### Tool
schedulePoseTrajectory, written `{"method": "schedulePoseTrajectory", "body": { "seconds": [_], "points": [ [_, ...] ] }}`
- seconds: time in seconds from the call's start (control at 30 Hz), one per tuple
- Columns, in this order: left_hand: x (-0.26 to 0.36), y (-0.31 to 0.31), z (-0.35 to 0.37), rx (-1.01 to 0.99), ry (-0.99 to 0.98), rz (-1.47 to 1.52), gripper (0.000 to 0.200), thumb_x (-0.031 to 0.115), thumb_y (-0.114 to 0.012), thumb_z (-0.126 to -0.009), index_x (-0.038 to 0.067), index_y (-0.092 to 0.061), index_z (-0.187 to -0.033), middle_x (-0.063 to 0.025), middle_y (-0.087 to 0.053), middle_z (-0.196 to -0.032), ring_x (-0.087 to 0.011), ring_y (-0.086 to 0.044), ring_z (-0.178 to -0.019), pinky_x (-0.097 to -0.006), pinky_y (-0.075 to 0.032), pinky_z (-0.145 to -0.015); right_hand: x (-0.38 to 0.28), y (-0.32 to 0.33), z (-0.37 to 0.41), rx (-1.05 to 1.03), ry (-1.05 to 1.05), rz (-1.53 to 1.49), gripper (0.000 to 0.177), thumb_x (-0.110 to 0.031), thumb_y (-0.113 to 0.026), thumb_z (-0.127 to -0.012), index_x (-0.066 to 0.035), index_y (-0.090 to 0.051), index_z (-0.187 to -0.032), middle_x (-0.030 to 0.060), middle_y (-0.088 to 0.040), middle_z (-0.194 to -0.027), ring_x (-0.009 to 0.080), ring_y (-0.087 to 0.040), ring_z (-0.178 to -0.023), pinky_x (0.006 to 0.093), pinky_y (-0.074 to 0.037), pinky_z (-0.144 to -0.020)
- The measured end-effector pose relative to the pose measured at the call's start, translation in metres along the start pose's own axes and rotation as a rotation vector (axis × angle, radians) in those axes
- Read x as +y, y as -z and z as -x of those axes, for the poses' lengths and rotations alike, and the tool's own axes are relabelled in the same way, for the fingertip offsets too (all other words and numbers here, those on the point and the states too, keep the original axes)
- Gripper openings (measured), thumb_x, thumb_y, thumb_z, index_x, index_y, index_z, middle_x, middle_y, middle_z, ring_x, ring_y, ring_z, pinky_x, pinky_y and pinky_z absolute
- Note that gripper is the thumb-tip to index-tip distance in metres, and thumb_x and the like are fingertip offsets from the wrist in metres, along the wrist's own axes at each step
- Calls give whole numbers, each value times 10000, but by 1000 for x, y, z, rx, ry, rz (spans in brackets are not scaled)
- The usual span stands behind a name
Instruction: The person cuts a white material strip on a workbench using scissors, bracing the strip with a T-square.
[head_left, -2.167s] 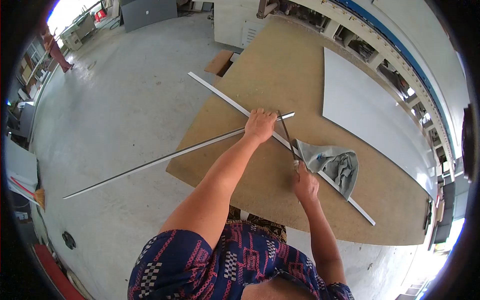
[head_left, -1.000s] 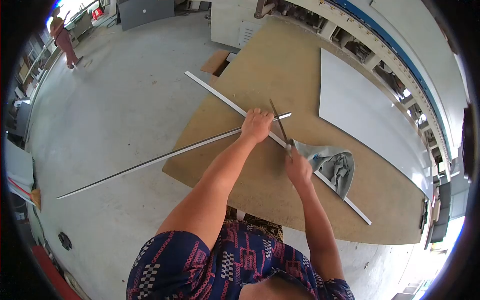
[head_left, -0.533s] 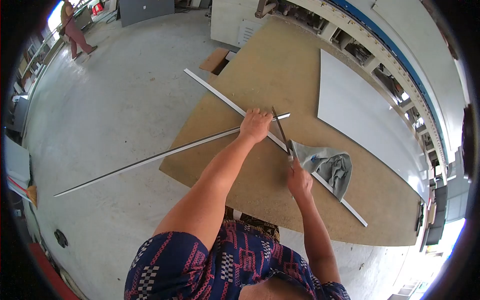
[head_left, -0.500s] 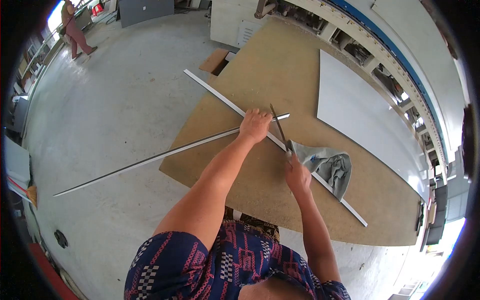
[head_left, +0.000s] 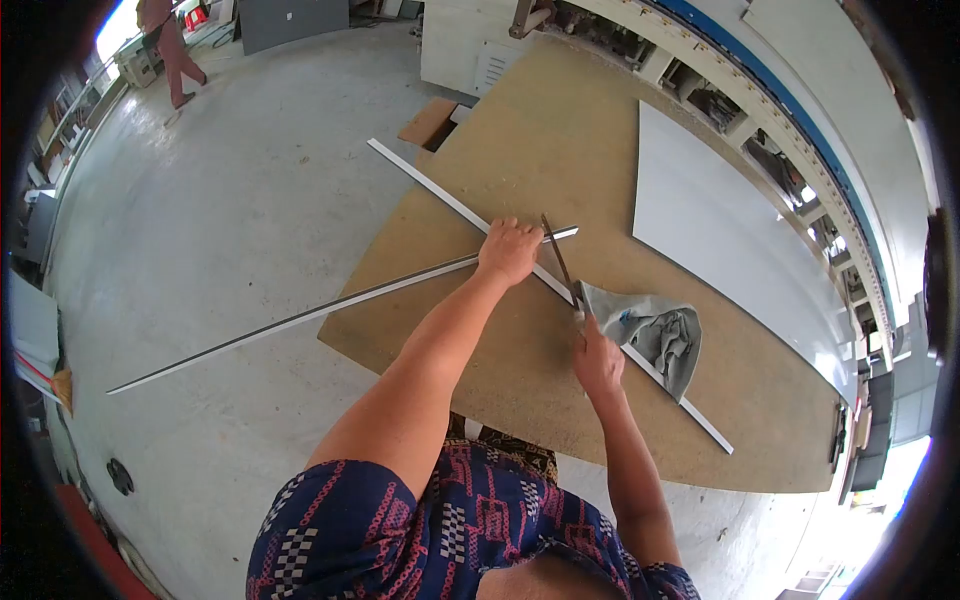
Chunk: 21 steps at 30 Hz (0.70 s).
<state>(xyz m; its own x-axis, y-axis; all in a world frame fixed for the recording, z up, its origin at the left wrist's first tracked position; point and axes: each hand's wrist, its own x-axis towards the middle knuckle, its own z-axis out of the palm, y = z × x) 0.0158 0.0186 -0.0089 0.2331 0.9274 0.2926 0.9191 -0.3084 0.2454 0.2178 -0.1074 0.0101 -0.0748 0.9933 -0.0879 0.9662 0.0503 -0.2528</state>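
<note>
My left hand (head_left: 511,250) is closed over a long, thin metal strip (head_left: 300,318) where it lies across a second white strip (head_left: 430,185). The first strip runs off the table's left edge, and its short end (head_left: 566,233) pokes out past my fingers. My right hand (head_left: 599,362) grips the handle of a hand saw (head_left: 558,250), seen nearly edge-on. Its narrow dark blade crosses the strip just right of my left hand; whether it has cut in cannot be made out. A crumpled grey cloth (head_left: 660,335) lies over the second strip beside my right hand.
The brown table (head_left: 560,120) carries a large pale sheet (head_left: 730,240) on its right. A long machine (head_left: 800,150) stands behind it. A cardboard box (head_left: 428,122) is by the far left edge. Another person (head_left: 172,55) walks at far left; a broom (head_left: 63,390) is leftmost.
My right hand and the saw have shifted slightly toward my body. My left hand and both strips stay put. The other person has stepped to the right.
</note>
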Motion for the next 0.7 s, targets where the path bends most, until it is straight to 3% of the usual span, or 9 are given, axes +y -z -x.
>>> {"method": "schedulePoseTrajectory", "body": {
  "seconds": [0.07, 0.17, 0.3, 0.47, 0.7],
  "points": [
    [-2, 0, 0, 28, -22, -3, 124, 197, -516, -844, 95, -559, -900, -82, -615, -930, -274, -530, -963, -426, -397, -834, -22, 8, -31, -35, -25, 11, 486, -253, -503, -844, -73, -411, -1286, 242, -637, -829, 398, -626, -789, 491, -479, -672],
    [-3, -3, 0, 57, -16, -10, 120, 191, -520, -838, 95, -555, -902, -77, -615, -924, -274, -528, -958, -427, -396, -823, -35, -7, -74, 115, 97, -54, 469, -244, -500, -846, -73, -417, -1275, 241, -637, -846, 398, -624, -799, 496, -475, -686],
    [-2, -2, 0, 30, -17, 16, 115, 188, -522, -834, 96, -555, -896, -74, -613, -922, -263, -525, -954, -417, -390, -823, -35, -3, -68, 50, 37, -19, 456, -254, -501, -852, -71, -428, -1264, 241, -636, -853, 396, -625, -795, 494, -476, -682],
    [-4, -1, 0, 49, -20, 47, 107, 185, -523, -833, 98, -557, -885, -75, -606, -909, -266, -523, -940, -409, -383, -832, -4, 0, 4, 41, 41, -30, 454, -266, -503, -855, -62, -435, -1254, 244, -634, -837, 399, -625, -773, 499, -479, -666],
    [-4, -2, 1, 81, -21, 9, 119, 169, -535, -808, 103, -574, -900, -63, -605, -908, -258, -523, -933, -403, -385, -818, -28, -3, -55, 59, 66, 7, 429, -241, -502, -848, -42, -446, -1224, 249, -630, -796, 404, -625, -749, 501, -483, -670]
  ]
}}
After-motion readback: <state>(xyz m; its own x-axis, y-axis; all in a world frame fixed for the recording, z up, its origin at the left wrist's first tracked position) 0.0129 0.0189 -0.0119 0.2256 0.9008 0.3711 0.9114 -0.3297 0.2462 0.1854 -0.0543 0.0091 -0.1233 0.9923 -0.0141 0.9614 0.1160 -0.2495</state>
